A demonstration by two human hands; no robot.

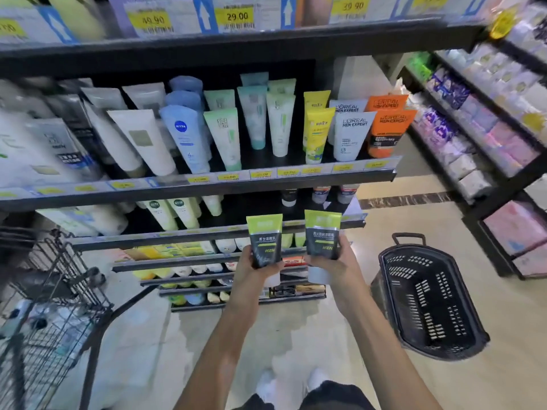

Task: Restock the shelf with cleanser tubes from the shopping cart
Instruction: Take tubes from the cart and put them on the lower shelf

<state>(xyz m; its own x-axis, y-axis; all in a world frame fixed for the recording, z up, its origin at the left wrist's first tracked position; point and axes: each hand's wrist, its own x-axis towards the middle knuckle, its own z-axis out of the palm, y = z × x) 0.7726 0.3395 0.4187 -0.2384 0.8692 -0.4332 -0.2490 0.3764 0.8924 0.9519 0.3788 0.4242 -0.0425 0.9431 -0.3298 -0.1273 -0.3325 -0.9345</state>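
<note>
the left hand (251,272) is gripping a green-topped black plastic cleanser tube (264,239), and the right hand (336,266) is gripping a matching green-and-black tube (322,233), both upright, caps down, in front of the black metal shelf (207,184). the wire shopping cart (50,294) is standing at left, a black plastic basket (426,300) at right.

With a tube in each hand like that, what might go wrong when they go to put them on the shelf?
Both hands are full: the left hand grips one green-and-black tube, the right hand another, so neither is free to steady neighbours. The shelf tubes stand cap-down and lean close together; nudging one might topple several. The black basket sits on the floor near the feet, a possible trip hazard.
</note>
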